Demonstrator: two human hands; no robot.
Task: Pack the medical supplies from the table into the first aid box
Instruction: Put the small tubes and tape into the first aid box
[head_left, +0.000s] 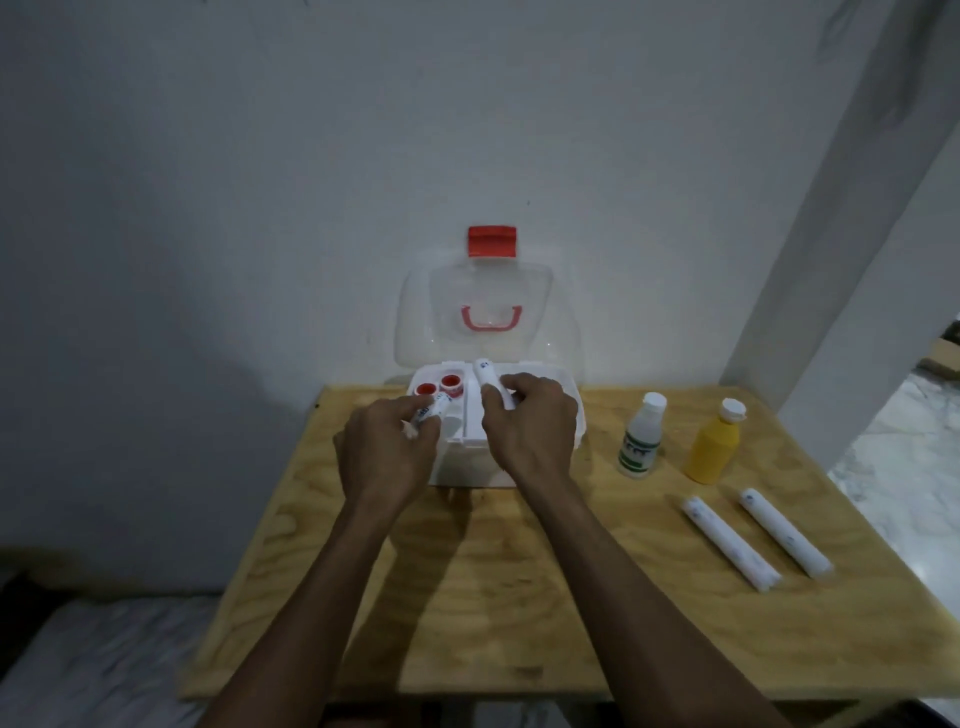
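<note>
The white first aid box (576, 410) stands open at the table's far edge, its clear lid (426, 322) with a red latch leaning against the wall. Two red-and-white tape rolls (439, 387) lie in its left compartment. My left hand (387, 449) holds a white wrapped roll (431, 410) over the left side of the box. My right hand (530, 423) holds another white wrapped roll (488, 379) over the middle of the box. On the table to the right stand a white bottle (641, 436) and a yellow bottle (714, 441). Two more white rolls (758, 538) lie in front of them.
The wooden table (498, 597) butts against a white wall. A white pillar (852, 270) rises at the right, with pale marble floor (904, 467) beyond. A grey cloth surface (104, 660) lies low at the left.
</note>
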